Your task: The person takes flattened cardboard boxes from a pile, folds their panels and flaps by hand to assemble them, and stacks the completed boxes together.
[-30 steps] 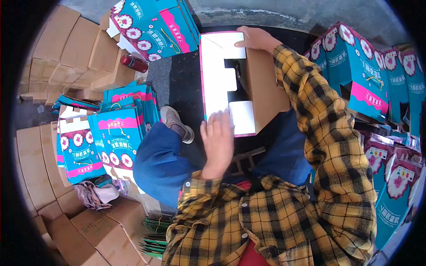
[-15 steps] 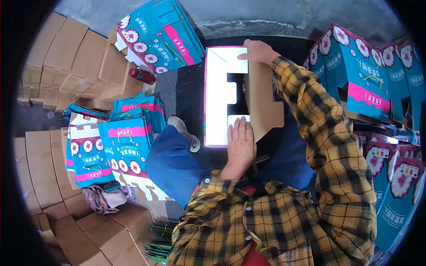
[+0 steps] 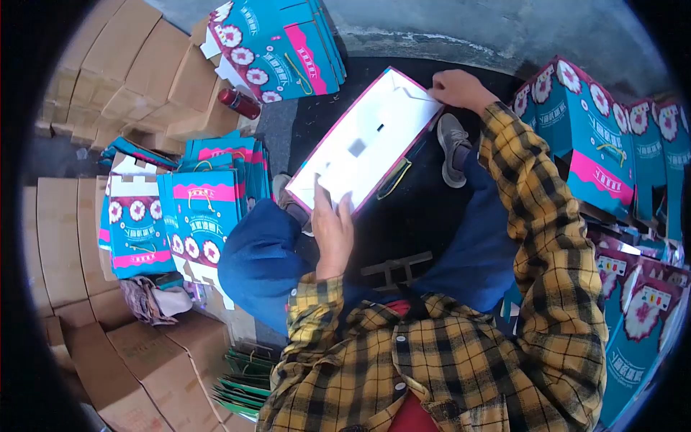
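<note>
A carton (image 3: 367, 140) with a white face and pink edges lies tilted between my knees, its flaps folded over the face with small dark gaps near the middle. A yellow cord handle shows along its lower right side. At the lower left end, my left hand (image 3: 334, 227) touches the white surface with its fingers apart. My right hand (image 3: 461, 90) is at the upper right corner, its fingers closed on the carton's edge.
Flat teal and pink cartons (image 3: 277, 54) lie at the upper left beside a red bottle (image 3: 239, 103). More stand left (image 3: 205, 216) and right (image 3: 594, 137). Brown boxes (image 3: 155, 374) fill the left side; green bags (image 3: 241, 385) lie below.
The carton has turned clockwise, and its white face now shows closed flaps where the brown side and large opening were visible. My left hand has moved left; my right hand has shifted right.
</note>
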Motion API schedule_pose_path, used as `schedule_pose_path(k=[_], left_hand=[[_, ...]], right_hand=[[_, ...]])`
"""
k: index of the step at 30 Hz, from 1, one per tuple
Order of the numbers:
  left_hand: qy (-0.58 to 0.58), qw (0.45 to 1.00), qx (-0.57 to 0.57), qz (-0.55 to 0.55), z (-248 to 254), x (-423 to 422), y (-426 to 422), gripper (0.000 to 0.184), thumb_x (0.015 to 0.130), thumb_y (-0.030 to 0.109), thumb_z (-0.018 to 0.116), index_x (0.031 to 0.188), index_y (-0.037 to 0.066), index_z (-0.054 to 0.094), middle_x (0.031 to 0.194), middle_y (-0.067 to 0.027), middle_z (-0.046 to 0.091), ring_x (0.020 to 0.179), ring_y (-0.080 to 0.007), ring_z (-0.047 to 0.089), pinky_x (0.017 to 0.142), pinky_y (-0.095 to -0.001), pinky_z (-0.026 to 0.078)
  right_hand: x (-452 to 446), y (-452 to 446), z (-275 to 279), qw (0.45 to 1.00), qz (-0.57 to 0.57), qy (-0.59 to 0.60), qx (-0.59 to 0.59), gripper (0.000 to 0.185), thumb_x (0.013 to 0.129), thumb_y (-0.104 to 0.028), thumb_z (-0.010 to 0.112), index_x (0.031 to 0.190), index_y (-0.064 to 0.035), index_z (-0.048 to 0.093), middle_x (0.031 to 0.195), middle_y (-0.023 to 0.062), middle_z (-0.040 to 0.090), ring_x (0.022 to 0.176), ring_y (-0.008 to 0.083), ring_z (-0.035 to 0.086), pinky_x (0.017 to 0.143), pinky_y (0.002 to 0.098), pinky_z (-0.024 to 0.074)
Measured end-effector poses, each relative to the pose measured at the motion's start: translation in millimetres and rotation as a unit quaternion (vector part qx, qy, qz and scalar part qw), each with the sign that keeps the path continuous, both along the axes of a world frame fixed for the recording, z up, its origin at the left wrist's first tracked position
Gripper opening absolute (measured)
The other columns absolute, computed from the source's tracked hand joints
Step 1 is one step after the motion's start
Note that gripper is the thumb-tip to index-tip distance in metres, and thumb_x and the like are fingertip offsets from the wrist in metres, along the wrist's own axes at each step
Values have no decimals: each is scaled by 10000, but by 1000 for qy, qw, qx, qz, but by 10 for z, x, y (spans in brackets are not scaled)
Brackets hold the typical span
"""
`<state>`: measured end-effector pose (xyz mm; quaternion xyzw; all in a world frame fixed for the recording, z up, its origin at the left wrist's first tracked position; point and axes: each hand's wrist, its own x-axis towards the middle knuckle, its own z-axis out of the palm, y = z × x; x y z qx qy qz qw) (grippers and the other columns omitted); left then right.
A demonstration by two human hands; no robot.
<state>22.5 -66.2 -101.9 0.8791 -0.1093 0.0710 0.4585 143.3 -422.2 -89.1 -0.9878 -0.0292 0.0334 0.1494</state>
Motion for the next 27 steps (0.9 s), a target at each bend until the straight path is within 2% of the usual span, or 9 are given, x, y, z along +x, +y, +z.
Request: schedule_pose_path(k=[3, 4, 5, 7, 11, 13, 16, 26, 27], left_hand=[[-139, 983, 117, 36, -101, 105, -14, 661, 838, 106, 641, 1385, -70, 314, 1288, -278, 481, 1249, -417, 433, 1036, -466, 346], [-143, 966, 217, 3, -63, 115, -13, 612, 828, 111, 653, 1350, -57, 380, 1331, -266, 446, 1290, -413, 386, 1059, -484, 321], [-136, 967, 217, 10, -76, 105, -5, 612, 828, 111, 653, 1350, -57, 380, 1331, -266, 446, 1290, -413, 386, 1059, -484, 321], [-155, 948, 248, -127, -89, 68, -13, 542, 830, 94, 646, 1312, -47, 443, 1341, -250, 446, 1266, -416, 404, 1066, -484, 312], [-125, 944, 272, -135, -3, 24, -54, 545, 839, 261, 671, 1246, -59, 504, 1318, -254, 472, 1236, -403, 440, 1052, -488, 331], [-105, 947, 266, -147, -81, 5, -56, 564, 833, 276, 675, 1240, -71, 495, 1308, -262, 476, 1237, -407, 438, 1053, -483, 331], [-75, 950, 257, -164, -122, 21, -31, 577, 829, 291, 679, 1226, -83, 490, 1290, -270, 486, 1225, -413, 445, 1047, -474, 339], [-170, 963, 173, -117, 60, -26, 5, 525, 812, 220, 691, 1223, -43, 496, 1220, -231, 522, 1145, -391, 491, 1026, -425, 362], [-172, 963, 173, -115, 34, 5, 56, 525, 812, 220, 691, 1223, -43, 496, 1220, -231, 522, 1145, -391, 491, 1026, -425, 362]], right_hand=[[-169, 273, 376, 989, 51, -44, 132, 276, 856, -282, 606, 1006, -51, 632, 933, 121, 648, 877, 282, 631, 763, 380, 496], [-218, 321, 311, 976, 160, -105, 101, 341, 858, -242, 611, 1153, -70, 593, 1099, 129, 613, 1003, 293, 600, 863, 394, 475], [-283, 410, 206, 973, 190, -86, 94, 467, 804, -325, 680, 1201, -98, 581, 1229, 131, 567, 1101, 309, 550, 921, 410, 458], [-444, 659, 106, 956, 276, -104, -1, 565, 746, -350, 740, 1228, -110, 572, 1266, 143, 546, 1136, 328, 529, 936, 417, 459], [-485, 831, 168, 964, 252, -56, -59, 625, 703, -378, 771, 1236, -112, 582, 1262, 152, 540, 1138, 343, 523, 936, 410, 459], [-420, 865, 208, 956, 259, 109, -89, 687, 681, -374, 787, 1259, -77, 565, 1321, 179, 513, 1218, 332, 474, 1020, 407, 392], [-361, 871, 224, 946, 273, 145, -98, 698, 680, -391, 784, 1260, -65, 572, 1324, 181, 511, 1217, 331, 475, 1019, 401, 392], [-397, 698, 220, 963, 264, 47, -30, 636, 712, -452, 761, 1175, -41, 617, 1236, 163, 569, 1161, 320, 517, 991, 390, 412], [-379, 632, 242, 975, 216, 14, 46, 588, 755, -471, 718, 1147, -42, 627, 1161, 156, 593, 1102, 314, 548, 949, 399, 434]])
